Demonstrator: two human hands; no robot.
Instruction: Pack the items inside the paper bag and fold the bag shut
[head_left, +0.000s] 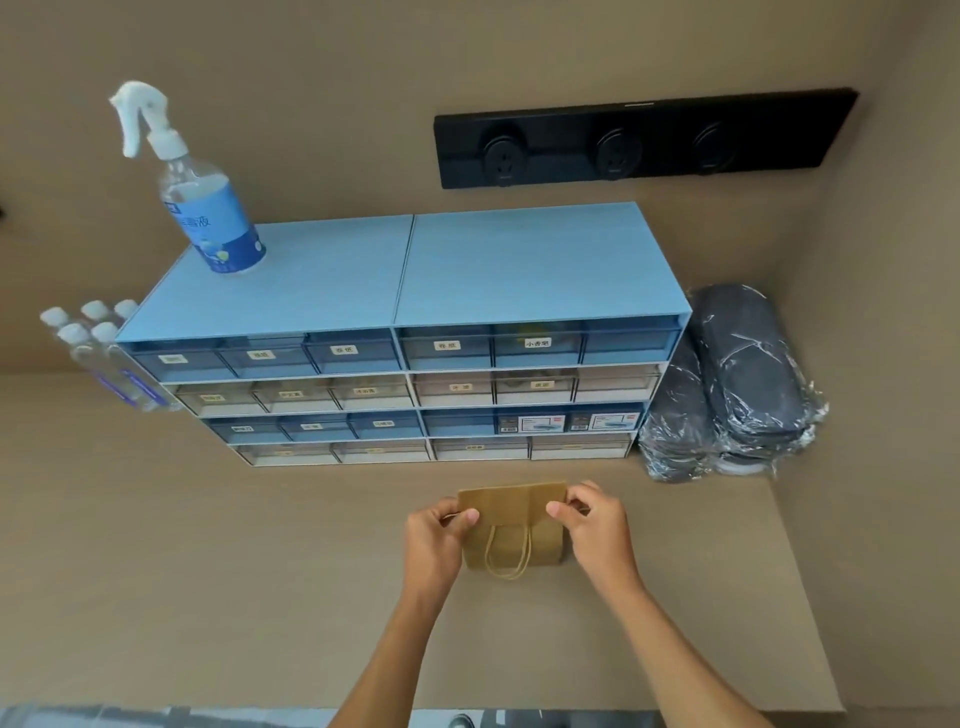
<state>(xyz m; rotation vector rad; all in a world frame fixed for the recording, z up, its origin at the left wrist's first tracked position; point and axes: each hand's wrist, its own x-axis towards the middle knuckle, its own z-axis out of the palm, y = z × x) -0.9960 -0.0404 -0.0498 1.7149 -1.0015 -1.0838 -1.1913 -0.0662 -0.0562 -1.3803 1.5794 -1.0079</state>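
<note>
A small brown paper bag (511, 525) lies on the tan counter (208, 571), just in front of the drawer cabinet and directly before the person. It is plain kraft paper, unprinted, with a vertical crease running down its upper part. Its top portion looks folded over toward the far side, forming a flap whose lower edge crosses the bag between the two thumbs. A twisted paper cord handle (508, 553) in the same brown hangs in a loop over the near face, its bottom curve reaching just past the bag's near edge. What the bag holds cannot be seen.

The left hand (434, 540) pinches the bag's left edge, thumb on top and fingers curled behind the paper. The right hand (592, 525) does the same on the right edge, thumb tip pressed onto the flap. Both hands are closed on the paper at about the same height, forearms reaching in from the bottom of the view.

Behind the bag stands a blue and white drawer cabinet (405, 343) with four rows of small labelled drawers. A spray bottle (192, 192) with a white trigger and blue label stands on its top left corner. A cluster of small clear bottles (98, 353) sits left of the cabinet, and stacks of dark slippers in clear wrap (727, 384) sit to its right. A black socket strip (644, 137) is fixed to the wall above.
</note>
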